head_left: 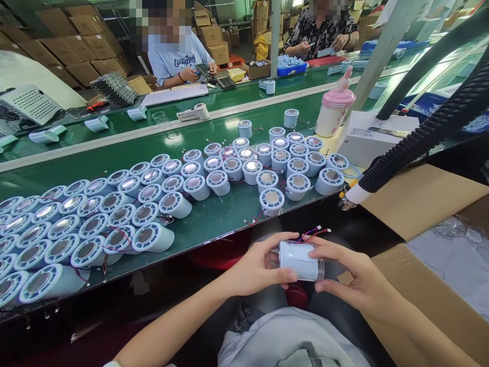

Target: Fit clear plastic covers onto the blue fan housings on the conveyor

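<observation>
Both my hands hold one pale blue cylindrical housing (300,260) on its side above my lap, below the table edge. My left hand (260,267) grips its left end, fingers curled around it. My right hand (353,278) wraps its right end, thumb underneath. Thin red and blue wires (313,233) stick out from the top of the part. On the green table (214,219) in front lie and stand several identical housings (153,237) with vented rims and shiny round centres, packed in rows from the left edge to the middle right.
A black corrugated hose (424,140) with a nozzle tip hangs in from the right. An open cardboard box (428,199) sits at right. A pink-capped bottle (334,107) stands on a white box. Two other people work across the far bench, cartons stacked behind.
</observation>
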Motion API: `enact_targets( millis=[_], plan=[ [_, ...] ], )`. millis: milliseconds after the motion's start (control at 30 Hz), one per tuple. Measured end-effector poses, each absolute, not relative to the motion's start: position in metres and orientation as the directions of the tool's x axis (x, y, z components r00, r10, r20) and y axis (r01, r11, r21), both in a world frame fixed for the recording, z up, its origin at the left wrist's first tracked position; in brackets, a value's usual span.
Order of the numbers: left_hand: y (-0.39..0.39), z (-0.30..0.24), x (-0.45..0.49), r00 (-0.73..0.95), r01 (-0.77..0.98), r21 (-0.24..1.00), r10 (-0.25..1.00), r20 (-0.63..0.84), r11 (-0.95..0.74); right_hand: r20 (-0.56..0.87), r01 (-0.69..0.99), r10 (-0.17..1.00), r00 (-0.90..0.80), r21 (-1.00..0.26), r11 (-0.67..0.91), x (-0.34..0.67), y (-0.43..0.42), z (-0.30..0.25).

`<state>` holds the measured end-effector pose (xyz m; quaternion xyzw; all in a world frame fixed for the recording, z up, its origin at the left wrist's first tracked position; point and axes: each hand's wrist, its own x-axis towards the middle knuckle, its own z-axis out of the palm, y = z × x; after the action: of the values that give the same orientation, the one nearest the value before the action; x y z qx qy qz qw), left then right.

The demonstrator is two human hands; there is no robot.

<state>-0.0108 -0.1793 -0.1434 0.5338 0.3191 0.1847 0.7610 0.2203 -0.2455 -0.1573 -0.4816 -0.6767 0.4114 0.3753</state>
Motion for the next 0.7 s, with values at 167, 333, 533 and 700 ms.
enact_targets(
  millis=[167,333,533,700],
  plan=[
    [-0.179,-0.133,-0.015,0.758,0.140,0.983,0.626,-0.183,0.118,-0.040,0.166,0.958,-0.284,-0.986,0.008,0.222,-0.248,-0.150],
    [-0.183,-0.130,-0.016,0.754,0.149,0.989,0.648,-0.108,-0.008,-0.087,0.086,0.949,-0.303,-0.994,-0.064,0.220,-0.249,-0.141],
    [-0.185,-0.128,-0.019,0.749,0.182,0.981,0.656,-0.093,-0.069,-0.208,-0.015,0.923,-0.324,-0.974,-0.224,0.218,-0.249,-0.139],
    [-0.186,-0.127,-0.020,0.751,0.189,0.975,0.657,-0.069,-0.113,-0.286,-0.085,0.900,-0.330,-0.940,-0.330,0.217,-0.248,-0.141]
  ],
)
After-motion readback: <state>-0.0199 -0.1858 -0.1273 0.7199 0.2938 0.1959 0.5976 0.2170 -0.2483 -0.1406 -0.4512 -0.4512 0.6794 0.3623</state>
